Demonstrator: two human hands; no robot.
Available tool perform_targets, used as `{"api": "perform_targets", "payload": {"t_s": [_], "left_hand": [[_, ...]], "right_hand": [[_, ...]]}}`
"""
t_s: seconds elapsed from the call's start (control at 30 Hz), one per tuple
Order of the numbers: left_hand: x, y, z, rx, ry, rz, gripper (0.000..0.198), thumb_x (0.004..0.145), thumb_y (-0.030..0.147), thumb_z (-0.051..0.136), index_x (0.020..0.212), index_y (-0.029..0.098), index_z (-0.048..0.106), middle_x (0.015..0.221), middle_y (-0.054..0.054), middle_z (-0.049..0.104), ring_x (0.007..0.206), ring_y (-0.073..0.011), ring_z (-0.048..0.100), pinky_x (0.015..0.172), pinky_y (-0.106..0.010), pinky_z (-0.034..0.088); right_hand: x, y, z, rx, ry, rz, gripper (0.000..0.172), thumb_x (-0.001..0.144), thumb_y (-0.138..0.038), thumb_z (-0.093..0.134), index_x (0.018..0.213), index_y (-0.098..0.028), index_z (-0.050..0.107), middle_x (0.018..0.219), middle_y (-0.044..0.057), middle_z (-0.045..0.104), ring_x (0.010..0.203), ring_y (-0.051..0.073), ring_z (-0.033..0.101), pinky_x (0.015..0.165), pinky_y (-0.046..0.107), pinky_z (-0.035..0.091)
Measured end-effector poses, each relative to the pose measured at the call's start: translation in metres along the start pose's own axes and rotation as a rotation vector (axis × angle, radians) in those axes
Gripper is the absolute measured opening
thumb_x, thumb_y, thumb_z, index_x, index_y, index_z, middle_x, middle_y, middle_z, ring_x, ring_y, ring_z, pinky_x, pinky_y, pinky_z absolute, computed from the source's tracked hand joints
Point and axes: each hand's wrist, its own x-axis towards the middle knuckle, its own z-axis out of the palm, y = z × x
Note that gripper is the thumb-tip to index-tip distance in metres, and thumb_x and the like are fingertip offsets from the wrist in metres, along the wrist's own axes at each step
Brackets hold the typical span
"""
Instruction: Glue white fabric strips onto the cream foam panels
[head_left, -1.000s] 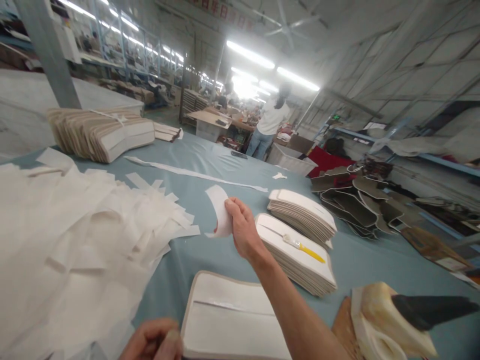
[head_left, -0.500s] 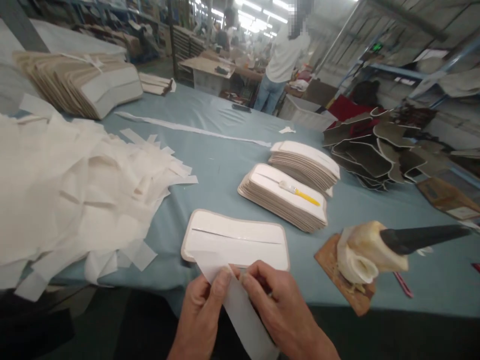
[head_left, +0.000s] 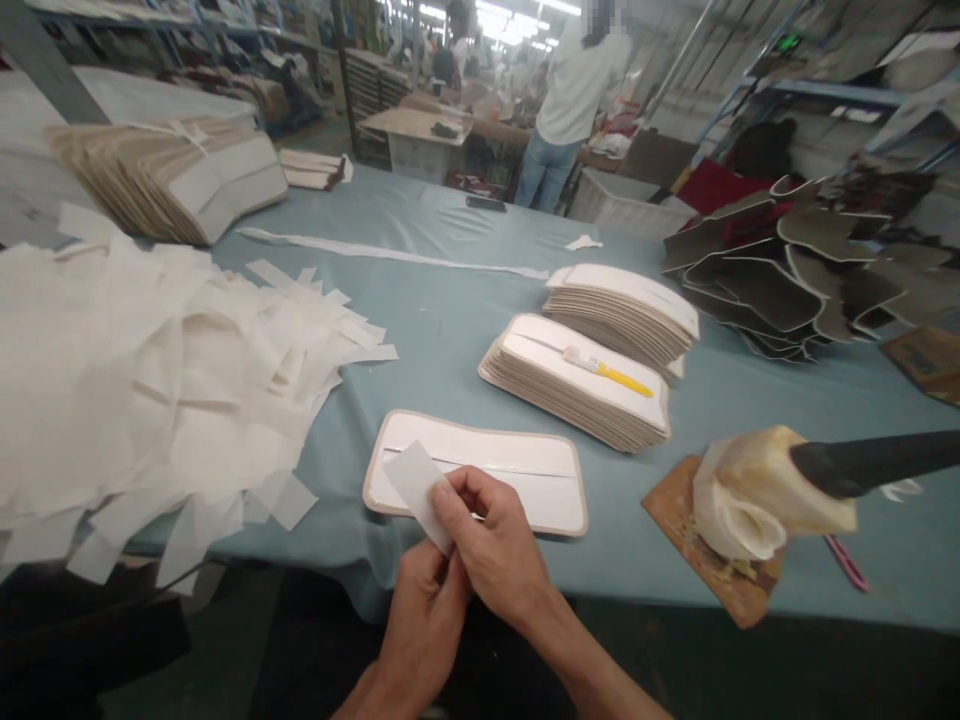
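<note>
A strip of thin white material (head_left: 417, 486) is pinched between the thumb and fingers of my right hand (head_left: 491, 540). Just below, my left hand (head_left: 424, 610) is closed around the lower part of the strip, most of which the hands hide. Behind them a white panel with a beige border and a long slit (head_left: 525, 492) lies flat on the blue-green table covering (head_left: 439, 335). The strip's upper end overlaps the panel's left half in view; whether it touches the panel I cannot tell.
Loose white strips (head_left: 225, 390) pile up at left. Two stacks of similar panels (head_left: 570, 395) stand right of centre, one bearing a yellow-handled brush (head_left: 622, 378). At right, a glue-crusted container (head_left: 739, 510) sits on a brown board. A person (head_left: 574, 100) stands beyond the table.
My right hand has moved up and left along the strip, and my left hand has dropped lower. The strip's upper end now reaches higher over the panel. The view has shifted slightly.
</note>
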Motion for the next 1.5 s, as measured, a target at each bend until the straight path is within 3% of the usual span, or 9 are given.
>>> {"api": "perform_targets", "payload": {"t_s": [0.1, 0.2, 0.3, 0.4, 0.47, 0.57, 0.67, 1.03, 1.5], "left_hand": [[0.002, -0.005, -0.002, 0.133, -0.066, 0.011, 0.043, 0.094, 0.052, 0.058, 0.074, 0.016, 0.071, 0.072, -0.005, 0.072, 0.067, -0.0183, 0.062, 0.059, -0.026, 0.048], [0.001, -0.007, -0.010, 0.273, -0.079, 0.067, 0.024, 0.096, 0.037, 0.060, 0.090, 0.019, 0.075, 0.077, 0.000, 0.075, 0.065, -0.0142, 0.065, 0.062, -0.023, 0.050], [0.000, -0.002, -0.031, 0.430, 0.004, 0.342, 0.011, 0.095, 0.025, 0.064, 0.101, 0.024, 0.074, 0.078, 0.004, 0.074, 0.065, -0.0110, 0.067, 0.064, -0.020, 0.051], [0.005, 0.004, -0.061, 0.625, 0.168, 0.684, 0.009, 0.096, 0.017, 0.065, 0.101, 0.024, 0.069, 0.083, 0.003, 0.075, 0.075, -0.0113, 0.069, 0.078, -0.020, 0.053], [0.012, 0.004, -0.081, 0.742, 0.244, 0.771, 0.012, 0.096, 0.013, 0.065, 0.104, 0.021, 0.067, 0.089, 0.001, 0.076, 0.083, -0.0129, 0.069, 0.085, -0.023, 0.053], [0.026, -0.005, -0.101, 0.887, 0.309, 0.771, 0.013, 0.095, 0.013, 0.066, 0.107, 0.018, 0.067, 0.097, -0.005, 0.076, 0.090, -0.0176, 0.069, 0.090, -0.029, 0.053], [0.037, -0.016, -0.109, 0.964, 0.327, 0.738, 0.012, 0.095, 0.015, 0.067, 0.108, 0.016, 0.067, 0.104, -0.009, 0.074, 0.094, -0.0217, 0.068, 0.091, -0.035, 0.053], [0.042, -0.029, -0.106, 0.841, 0.303, 0.680, 0.022, 0.093, 0.005, 0.067, 0.112, 0.016, 0.065, 0.113, -0.009, 0.068, 0.104, -0.0166, 0.068, 0.099, -0.029, 0.054], [0.043, -0.025, -0.107, 0.801, 0.324, 0.663, 0.021, 0.093, 0.002, 0.067, 0.109, 0.016, 0.065, 0.107, -0.006, 0.070, 0.102, -0.0114, 0.068, 0.101, -0.022, 0.052]], "right_hand": [[0.017, -0.004, -0.006, -0.014, -0.032, -0.002, 0.040, 0.090, -0.056, 0.062, 0.081, -0.018, 0.063, 0.066, -0.003, 0.053, 0.061, 0.011, 0.042, 0.055, 0.023, 0.034], [0.038, -0.008, -0.015, -0.098, -0.116, -0.002, 0.038, 0.090, -0.054, 0.060, 0.077, -0.018, 0.060, 0.064, -0.004, 0.047, 0.061, 0.011, 0.040, 0.056, 0.024, 0.033], [0.060, -0.010, -0.023, -0.272, -0.247, 0.017, 0.036, 0.091, -0.049, 0.059, 0.074, -0.018, 0.060, 0.064, -0.005, 0.045, 0.061, 0.010, 0.038, 0.057, 0.024, 0.030], [0.078, -0.012, -0.027, -0.438, -0.341, 0.051, 0.035, 0.092, -0.046, 0.059, 0.072, -0.018, 0.060, 0.063, -0.005, 0.044, 0.061, 0.010, 0.036, 0.055, 0.024, 0.027], [0.086, -0.014, -0.026, -0.493, -0.372, 0.067, 0.033, 0.092, -0.044, 0.059, 0.073, -0.018, 0.061, 0.064, -0.005, 0.045, 0.061, 0.010, 0.038, 0.055, 0.024, 0.028], [0.096, -0.015, -0.020, -0.519, -0.397, 0.078, 0.031, 0.092, -0.043, 0.060, 0.074, -0.018, 0.062, 0.065, -0.005, 0.048, 0.061, 0.010, 0.039, 0.056, 0.023, 0.029], [0.104, -0.013, -0.015, -0.537, -0.414, 0.101, 0.029, 0.091, -0.043, 0.062, 0.076, -0.018, 0.064, 0.064, -0.005, 0.050, 0.060, 0.010, 0.040, 0.056, 0.023, 0.030], [0.123, -0.015, -0.013, -0.714, -0.465, 0.183, 0.030, 0.091, -0.044, 0.067, 0.077, -0.017, 0.066, 0.065, -0.005, 0.055, 0.061, 0.011, 0.044, 0.062, 0.026, 0.032], [0.125, -0.013, -0.007, -0.809, -0.427, 0.233, 0.029, 0.093, -0.038, 0.068, 0.073, -0.017, 0.065, 0.066, -0.005, 0.057, 0.064, 0.011, 0.046, 0.063, 0.026, 0.031]]}}
